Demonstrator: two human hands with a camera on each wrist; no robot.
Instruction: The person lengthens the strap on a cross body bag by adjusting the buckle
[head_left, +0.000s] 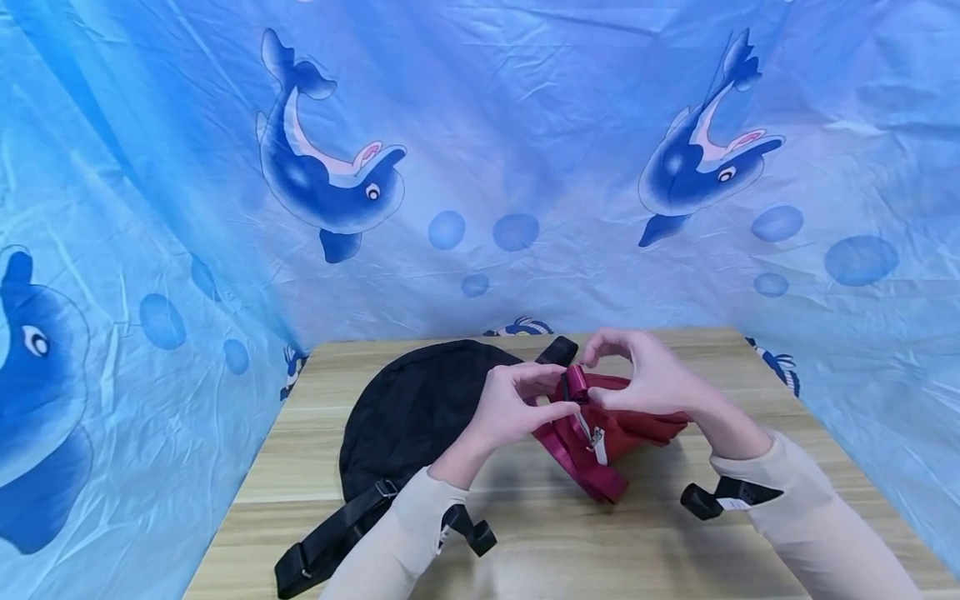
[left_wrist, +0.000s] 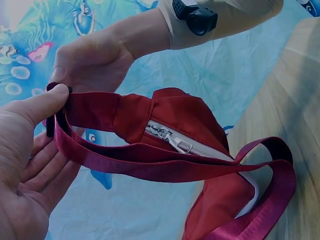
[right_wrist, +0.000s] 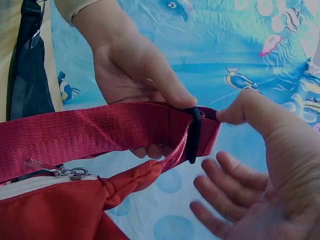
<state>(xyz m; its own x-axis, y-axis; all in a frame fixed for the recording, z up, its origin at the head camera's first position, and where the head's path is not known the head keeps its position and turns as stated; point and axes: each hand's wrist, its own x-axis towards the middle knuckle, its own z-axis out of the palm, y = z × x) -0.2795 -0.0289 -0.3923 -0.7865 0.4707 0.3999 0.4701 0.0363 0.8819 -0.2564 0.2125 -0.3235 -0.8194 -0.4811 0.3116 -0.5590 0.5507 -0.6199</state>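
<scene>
A small red bag (head_left: 645, 423) with a white zipper (right_wrist: 55, 184) and a silver zipper pull (left_wrist: 172, 140) is lifted by its dark red strap (right_wrist: 85, 132). The strap loops through a black slider buckle (right_wrist: 194, 136). My left hand (head_left: 513, 406) pinches the slider and strap, thumb on the near side and fingers behind. Facing it, my right hand (head_left: 651, 375) has its thumb tip at the folded strap end that sticks out past the slider. Its other fingers (right_wrist: 235, 177) are spread loosely below, apart from the strap.
A black bag (head_left: 420, 417) lies on the wooden table (head_left: 540, 550) to the left, its black strap (head_left: 330, 537) stretching toward the front edge. Blue cloth walls (head_left: 480, 167) printed with dolphins surround the table at the back and sides.
</scene>
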